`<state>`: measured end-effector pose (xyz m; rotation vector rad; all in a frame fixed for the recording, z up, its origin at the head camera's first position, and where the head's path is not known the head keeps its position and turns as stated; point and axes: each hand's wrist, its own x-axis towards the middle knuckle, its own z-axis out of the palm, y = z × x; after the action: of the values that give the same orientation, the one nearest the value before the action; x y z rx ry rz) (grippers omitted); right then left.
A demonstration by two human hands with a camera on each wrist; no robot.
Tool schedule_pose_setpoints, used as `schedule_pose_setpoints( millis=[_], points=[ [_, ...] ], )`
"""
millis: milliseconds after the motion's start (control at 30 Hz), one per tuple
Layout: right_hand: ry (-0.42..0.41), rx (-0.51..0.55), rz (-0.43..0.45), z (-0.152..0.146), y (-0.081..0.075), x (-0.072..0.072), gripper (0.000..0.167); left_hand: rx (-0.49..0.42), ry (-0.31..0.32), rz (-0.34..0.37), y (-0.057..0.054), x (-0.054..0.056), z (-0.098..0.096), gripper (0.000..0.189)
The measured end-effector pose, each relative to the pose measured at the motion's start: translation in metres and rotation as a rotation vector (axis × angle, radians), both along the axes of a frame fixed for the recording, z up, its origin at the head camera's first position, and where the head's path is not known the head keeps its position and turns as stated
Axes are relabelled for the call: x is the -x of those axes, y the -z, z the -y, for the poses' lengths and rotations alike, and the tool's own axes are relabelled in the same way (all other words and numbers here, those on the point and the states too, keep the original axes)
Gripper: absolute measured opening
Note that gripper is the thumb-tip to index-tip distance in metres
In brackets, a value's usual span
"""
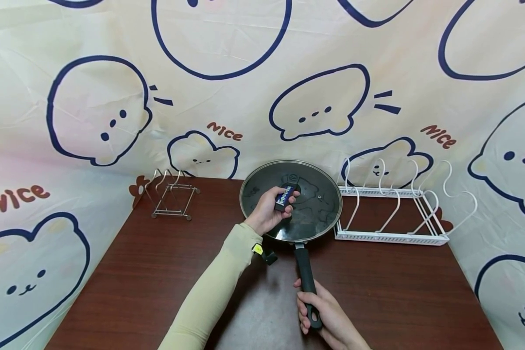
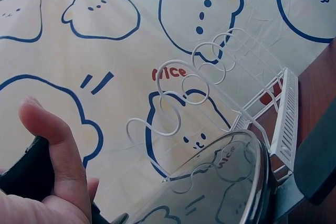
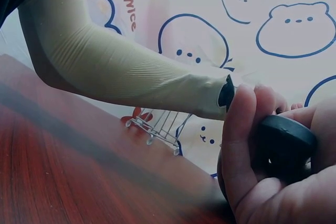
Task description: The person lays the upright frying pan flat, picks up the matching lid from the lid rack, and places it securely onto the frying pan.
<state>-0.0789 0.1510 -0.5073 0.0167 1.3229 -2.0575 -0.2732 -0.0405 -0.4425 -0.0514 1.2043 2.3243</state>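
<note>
A round glass lid (image 1: 317, 214) with a metal rim lies over a dark frying pan (image 2: 266, 187). My left hand (image 1: 269, 211) grips the black lid handle (image 1: 284, 198), its fingers wrapped round it at the middle of the glass. Lower down, my right hand (image 1: 325, 308) holds the pan's long black handle (image 1: 304, 267), which points toward me. The handle's end, with its hanging hole, shows between the fingers in the right wrist view. How the lid meets the pan's rim is hard to make out under my left arm.
A white wire rack (image 1: 389, 238) with curved dividers stands to the right, close beside the pan. At the back left stands a small metal rack (image 1: 170, 214). The brown table (image 1: 148, 282) is backed by a cloth printed with cartoon faces (image 1: 100, 112).
</note>
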Motion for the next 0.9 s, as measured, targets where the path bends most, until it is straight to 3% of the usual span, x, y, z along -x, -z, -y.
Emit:
schedule_pose_setpoints(
  millis=[500,900],
  points=[
    [0.004,-0.008,0.012,0.001,-0.001,0.000,0.037,0.034,0.033,-0.041,-0.003,-0.001,0.005,0.054],
    [0.000,-0.063,-0.009,0.000,-0.005,0.002,0.039,0.174,0.046,-0.121,-0.008,-0.009,0.017,0.051]
  ],
)
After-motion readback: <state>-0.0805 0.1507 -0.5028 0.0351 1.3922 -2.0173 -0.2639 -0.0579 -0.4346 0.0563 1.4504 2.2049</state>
